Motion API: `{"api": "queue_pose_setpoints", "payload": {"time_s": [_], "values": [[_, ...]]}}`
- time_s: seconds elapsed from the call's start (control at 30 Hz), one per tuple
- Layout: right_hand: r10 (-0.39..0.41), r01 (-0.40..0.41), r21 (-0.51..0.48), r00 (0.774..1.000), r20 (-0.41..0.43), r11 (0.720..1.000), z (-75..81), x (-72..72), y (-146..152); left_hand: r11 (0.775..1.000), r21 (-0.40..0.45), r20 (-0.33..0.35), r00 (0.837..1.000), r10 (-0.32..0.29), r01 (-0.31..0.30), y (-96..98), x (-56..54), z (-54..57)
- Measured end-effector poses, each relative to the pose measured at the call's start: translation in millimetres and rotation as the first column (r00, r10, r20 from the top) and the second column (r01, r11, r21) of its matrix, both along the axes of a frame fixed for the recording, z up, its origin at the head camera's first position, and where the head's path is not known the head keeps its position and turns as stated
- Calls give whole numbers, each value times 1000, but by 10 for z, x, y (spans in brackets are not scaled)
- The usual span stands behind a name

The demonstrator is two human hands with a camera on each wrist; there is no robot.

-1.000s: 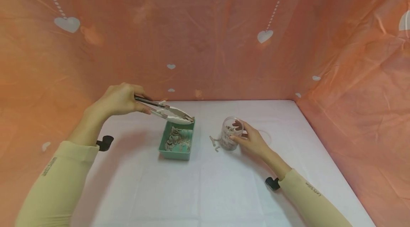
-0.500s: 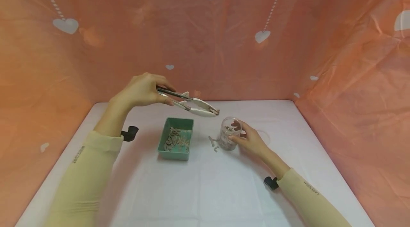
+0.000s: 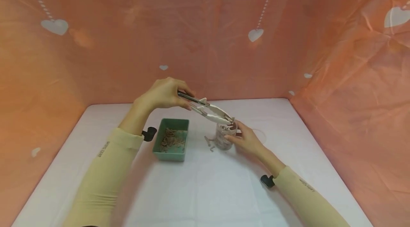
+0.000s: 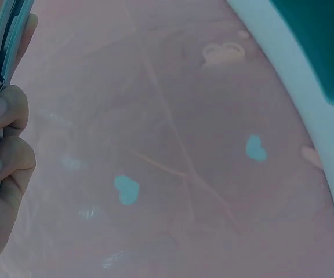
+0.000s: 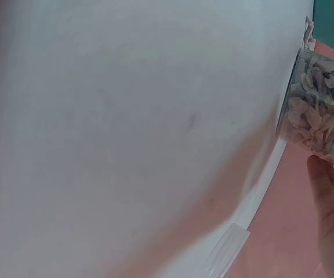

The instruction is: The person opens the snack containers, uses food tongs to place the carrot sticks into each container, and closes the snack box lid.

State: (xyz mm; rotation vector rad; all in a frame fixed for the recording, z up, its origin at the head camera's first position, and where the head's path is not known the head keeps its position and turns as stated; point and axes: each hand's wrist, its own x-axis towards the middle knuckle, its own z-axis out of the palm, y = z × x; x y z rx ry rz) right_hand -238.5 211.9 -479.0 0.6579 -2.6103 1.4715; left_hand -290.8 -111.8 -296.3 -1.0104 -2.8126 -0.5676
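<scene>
My left hand (image 3: 168,93) grips a pair of tongs (image 3: 205,106) with white tips, held at a slant. The tips pinch small brownish dried pieces (image 3: 231,120) right over the mouth of a clear jar (image 3: 223,140). In the left wrist view, fingers (image 4: 10,110) curl round the tongs' handle. My right hand (image 3: 248,140) holds the jar from its right side, and it stands upright on the table. The right wrist view shows the jar (image 5: 320,110) well filled with shrivelled, curled brown strips. A green tray (image 3: 169,156) to the left holds more of the same pieces.
A few loose pieces (image 3: 209,141) lie on the white table (image 3: 192,191) just left of the jar. Behind my right hand lies a clear round lid (image 3: 261,135). An orange cloth with hearts (image 3: 205,42) rises at the table's back and sides.
My left hand has carried the tongs with the pinched pieces rightward, from over the green tray to the jar's mouth. My right hand keeps holding the jar in place.
</scene>
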Motion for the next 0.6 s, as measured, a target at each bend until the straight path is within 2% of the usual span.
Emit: {"api": "queue_pose_setpoints", "payload": {"time_s": [0.23, 0.6], "values": [[-14, 14, 3, 1000, 10, 1000, 6, 0, -30, 999, -39, -3, 1000, -9, 9, 48, -28, -63], [-12, 12, 6, 1000, 9, 1000, -17, -18, -45, 999, -24, 6, 999, -33, 33, 31, -43, -84]]}}
